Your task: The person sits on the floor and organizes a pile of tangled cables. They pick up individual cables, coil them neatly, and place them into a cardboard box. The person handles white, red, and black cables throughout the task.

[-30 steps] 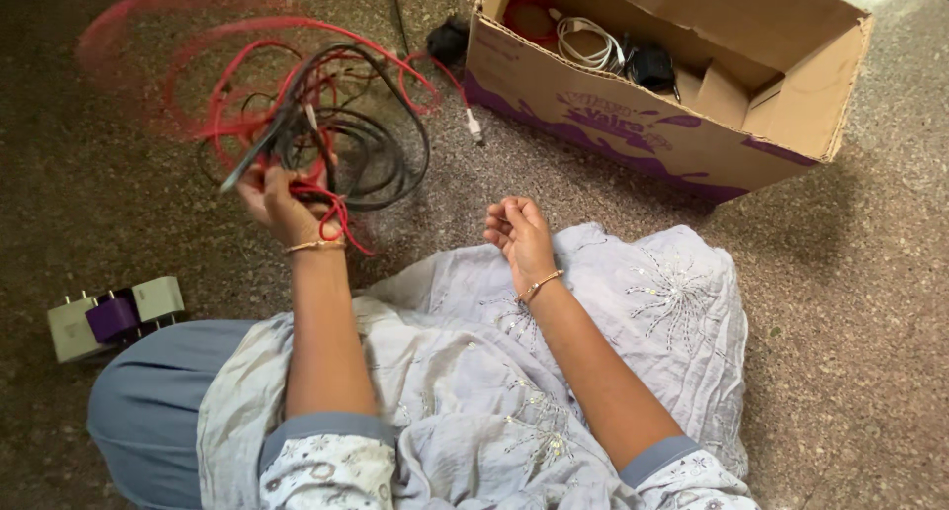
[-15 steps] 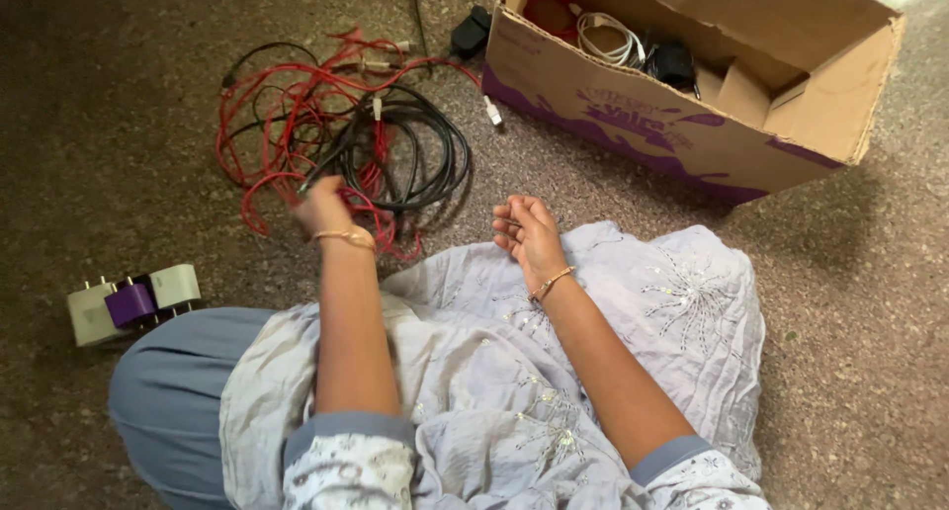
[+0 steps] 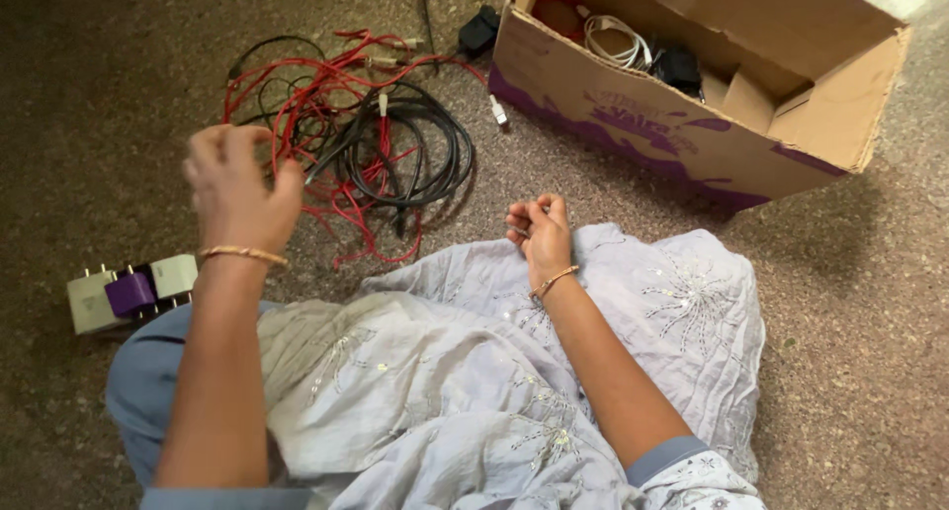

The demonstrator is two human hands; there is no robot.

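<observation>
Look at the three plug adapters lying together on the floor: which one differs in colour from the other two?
The middle adapter, which is purple. The left-end adapter and the right-end adapter flanking it are both pale off-white.

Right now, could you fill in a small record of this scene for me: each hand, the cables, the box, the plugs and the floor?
left hand: raised, fingers open, holding nothing, just left of the cable tangle
right hand: loosely curled, resting on the pale embroidered cloth over the lap; whether it holds anything is unclear
cable tangle: red and black cables mixed, lying on the floor
cardboard box: open, holding a white coiled cable and a black adapter
plug adapters: two white, one purple, side by side near the left knee
floor: speckled brown stone
</observation>
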